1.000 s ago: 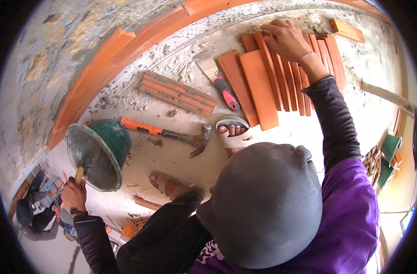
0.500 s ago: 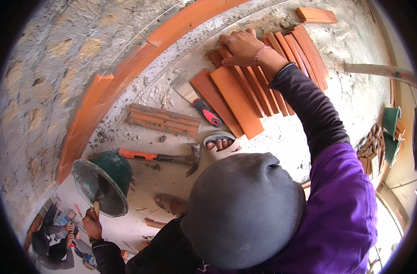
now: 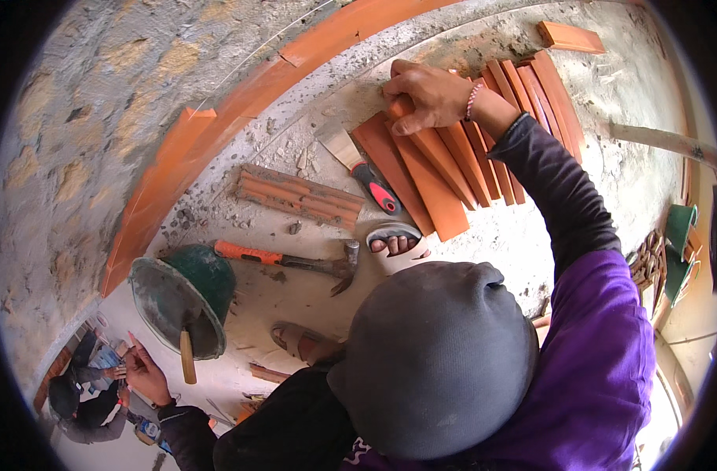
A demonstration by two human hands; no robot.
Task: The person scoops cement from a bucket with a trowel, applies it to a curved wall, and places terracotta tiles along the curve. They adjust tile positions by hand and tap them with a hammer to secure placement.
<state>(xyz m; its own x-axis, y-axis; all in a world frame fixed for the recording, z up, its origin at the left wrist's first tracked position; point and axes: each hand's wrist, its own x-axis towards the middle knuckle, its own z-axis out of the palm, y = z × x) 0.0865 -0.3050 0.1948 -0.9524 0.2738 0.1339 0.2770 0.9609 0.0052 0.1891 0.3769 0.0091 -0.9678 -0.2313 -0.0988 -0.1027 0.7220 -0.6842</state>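
Observation:
My right hand [image 3: 429,96] reaches to the row of terracotta tile strips [image 3: 443,206] standing on the floor. Its fingers are closed around the upper end of one orange strip [image 3: 437,149]. At the lower left, my left hand [image 3: 148,378] is beside the green bucket [image 3: 226,276], fingers stretched out and apart, holding nothing. A wooden-handled tool, probably a trowel [image 3: 187,357], leans in the bucket with its handle over the rim; its blade is hidden inside. A wide scraper [image 3: 374,187] with a black and red handle lies left of the strips.
A hammer [image 3: 252,253] and a mortar-smeared grooved tile [image 3: 296,196] lie near my foot [image 3: 394,243]. Terracotta strips [image 3: 248,98] line the rough wall [image 3: 84,141] under a string. Another person [image 3: 84,400] works at lower left. A pole [image 3: 665,143] juts in at right.
My left hand has let go of the wooden handle and moved away from the bucket. My right hand has closed on the end of a strip. The whole view has shifted slightly.

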